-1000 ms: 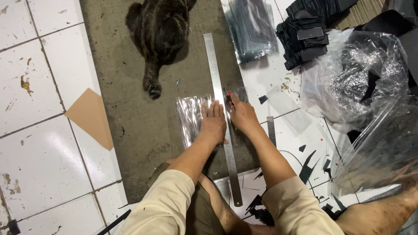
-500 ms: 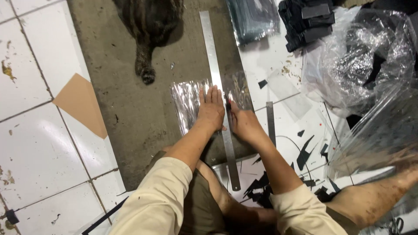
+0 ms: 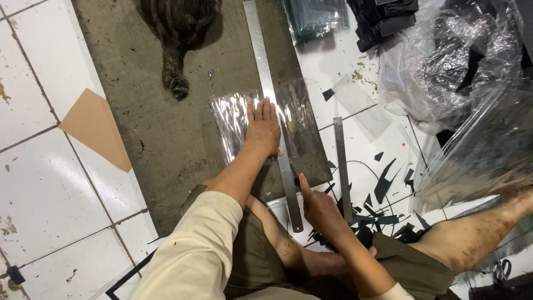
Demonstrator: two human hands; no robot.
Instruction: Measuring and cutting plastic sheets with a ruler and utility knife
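floor (image 3: 33, 183): white tiles, stained, with a brown triangular patch at left
mat (image 3: 150, 139): grey, worn, lying on the floor from far to near, left of centre
big plastic bags (image 3: 444, 61): clear, crumpled, heaped far right, dark pieces inside
animal (image 3: 180, 28): dark fur, lying on the far end of the mat, tail pointing near
long ruler (image 3: 266, 83): metal, running far to near across the plastic sheet
plastic sheet (image 3: 233, 116): clear, shiny, flat on the mat, under the long ruler
short ruler (image 3: 341, 161): metal, on the tiles just right of the mat
left hand (image 3: 262, 129): flat, fingers spread narrow, pressing down on the long ruler and sheet
right hand (image 3: 316, 203): near end of the long ruler, closed on a small dark tool, what kind I cannot tell
black scraps (image 3: 383, 186): scattered on the tiles near right
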